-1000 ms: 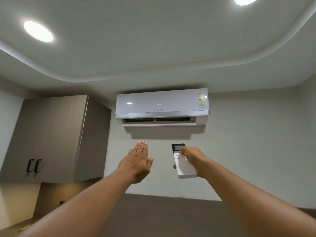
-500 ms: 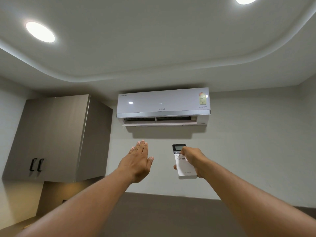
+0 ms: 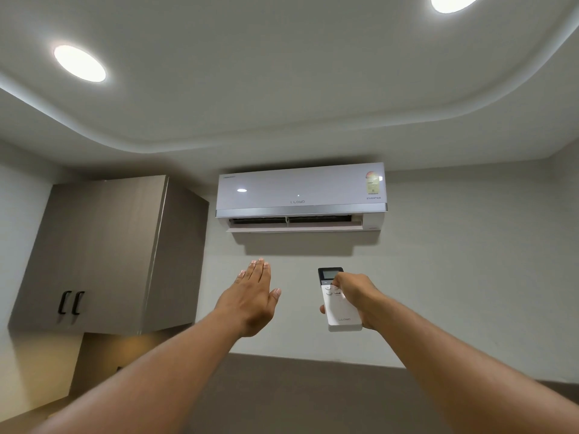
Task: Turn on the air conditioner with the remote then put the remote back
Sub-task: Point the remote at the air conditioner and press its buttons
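White remote (image 3: 340, 308) gripped in right hand (image 3: 355, 296), raised toward air conditioner (image 3: 300, 191) | left hand (image 3: 252, 296) open, flat, empty | risk: thumb hits wrong button, or remote slips from one-handed hold

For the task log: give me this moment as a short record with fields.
air conditioner: wall-mounted, bottom flap open
remote: white, screen end pointed up toward the unit
right hand: gripping the remote, thumb on the buttons
left hand: empty, flat, fingers together, raised below the unit
cabinet: on the left wall, doors closed
ceiling lights: on
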`<state>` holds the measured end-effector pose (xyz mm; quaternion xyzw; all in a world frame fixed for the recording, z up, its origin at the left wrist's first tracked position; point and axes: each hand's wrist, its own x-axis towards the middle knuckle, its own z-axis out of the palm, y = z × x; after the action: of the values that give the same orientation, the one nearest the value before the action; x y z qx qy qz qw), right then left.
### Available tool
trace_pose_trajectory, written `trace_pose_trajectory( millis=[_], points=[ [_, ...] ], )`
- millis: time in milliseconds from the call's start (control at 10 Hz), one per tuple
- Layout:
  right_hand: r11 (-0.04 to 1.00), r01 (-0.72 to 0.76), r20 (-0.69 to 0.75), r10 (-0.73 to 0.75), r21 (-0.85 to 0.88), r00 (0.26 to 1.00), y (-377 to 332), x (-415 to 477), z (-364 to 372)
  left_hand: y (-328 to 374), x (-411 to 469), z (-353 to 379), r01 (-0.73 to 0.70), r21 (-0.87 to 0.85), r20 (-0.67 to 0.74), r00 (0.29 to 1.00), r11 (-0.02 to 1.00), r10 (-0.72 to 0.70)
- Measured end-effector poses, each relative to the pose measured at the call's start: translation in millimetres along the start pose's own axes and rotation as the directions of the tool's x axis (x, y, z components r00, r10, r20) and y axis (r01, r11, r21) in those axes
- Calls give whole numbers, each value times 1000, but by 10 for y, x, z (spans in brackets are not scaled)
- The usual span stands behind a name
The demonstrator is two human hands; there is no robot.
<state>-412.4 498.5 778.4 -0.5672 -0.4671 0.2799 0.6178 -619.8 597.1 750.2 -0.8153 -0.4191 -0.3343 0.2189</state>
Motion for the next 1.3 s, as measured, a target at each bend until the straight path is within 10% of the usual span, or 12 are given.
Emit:
trace_pose_trajectory(
  millis=[900,1300],
  points=[
    [1000,-11,-30,11,10,999,91,6,-271,303,-108,-15,5,-17,18,1000,1000,-5],
    [999,-44,-241,50,32,969,345,-409,-1720,2034,67,497,-135,-268,64,985,954,157]
  ],
)
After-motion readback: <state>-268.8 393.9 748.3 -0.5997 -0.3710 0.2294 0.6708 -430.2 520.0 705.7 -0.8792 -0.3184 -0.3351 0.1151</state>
